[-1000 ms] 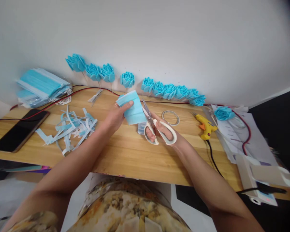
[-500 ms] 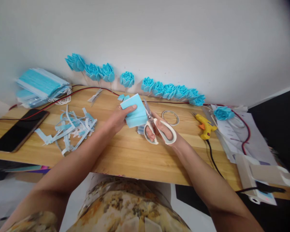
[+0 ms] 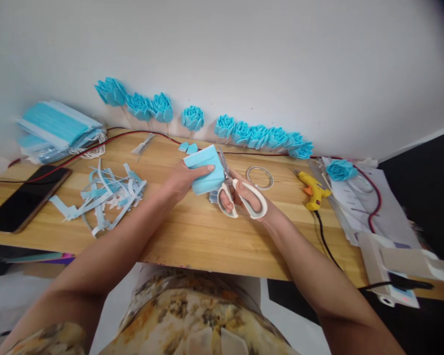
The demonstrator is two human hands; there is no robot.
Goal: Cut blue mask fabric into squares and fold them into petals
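My left hand (image 3: 183,180) pinches a folded blue mask piece (image 3: 206,169) above the wooden table (image 3: 192,231), thumb on top. My right hand (image 3: 244,197) has its fingers through the white handles of a pair of scissors (image 3: 237,195). The blades point up and lie against the right edge of the blue piece. Two small blue cut bits (image 3: 188,147) lie on the table just behind it. Under my hands lies a small pile of blue pieces (image 3: 213,197).
Blue and white strip offcuts (image 3: 103,195) lie at left, with a phone (image 3: 25,197) and a stack of masks (image 3: 55,130) beyond. Several blue mask roses (image 3: 259,135) line the wall. A tape ring (image 3: 259,177), a yellow glue gun (image 3: 313,190) and papers (image 3: 358,197) sit at right.
The scissors have closed along the right edge of the blue piece. Two small blue bits now lie on the table behind it. Both hands shifted slightly left.
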